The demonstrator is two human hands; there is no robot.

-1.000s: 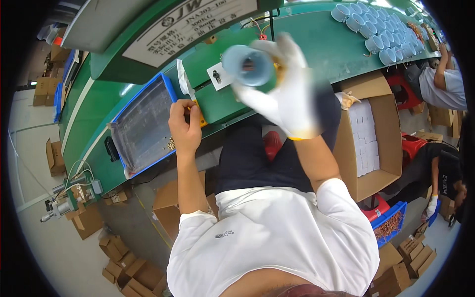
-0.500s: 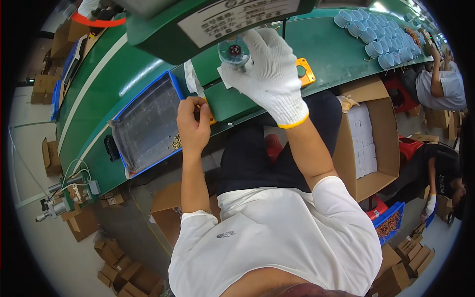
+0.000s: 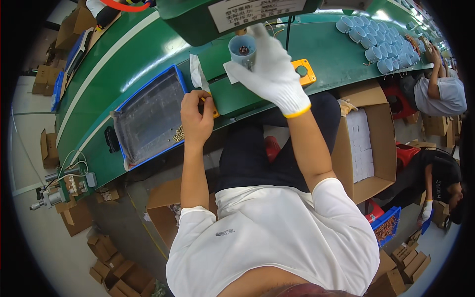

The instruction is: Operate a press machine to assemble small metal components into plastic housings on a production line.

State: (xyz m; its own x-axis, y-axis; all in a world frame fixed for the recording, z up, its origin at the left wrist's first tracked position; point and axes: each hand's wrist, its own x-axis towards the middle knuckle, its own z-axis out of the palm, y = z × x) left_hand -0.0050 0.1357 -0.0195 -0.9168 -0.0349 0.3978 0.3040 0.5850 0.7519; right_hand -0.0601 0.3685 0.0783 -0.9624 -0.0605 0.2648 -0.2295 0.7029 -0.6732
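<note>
My right hand (image 3: 277,74), in a white knit glove with a yellow cuff edge, is at a light blue cup (image 3: 242,58) below the green press machine (image 3: 188,22). The thumb lies on the cup's near side and the fingers reach up along its right. Small dark and copper-coloured parts show inside the cup. At the bench's near edge my bare left hand (image 3: 197,119) has its fingers curled over a yellow button box (image 3: 215,110), mostly hidden beneath it. A white strip of paper or cloth (image 3: 197,74) lies just beyond that hand.
A blue-rimmed tray (image 3: 151,119) with small brass pieces is at left. Another yellow button box (image 3: 304,73) sits right of my glove. Many light blue cups (image 3: 381,44) stand far right. An open carton (image 3: 383,133) of white boxes is by my leg. Co-workers sit at right.
The light blue cup and my gloved hand have come slightly out from under the press, and my fingers are straighter. My left hand stays at the yellow button box. The view has shifted a little.
</note>
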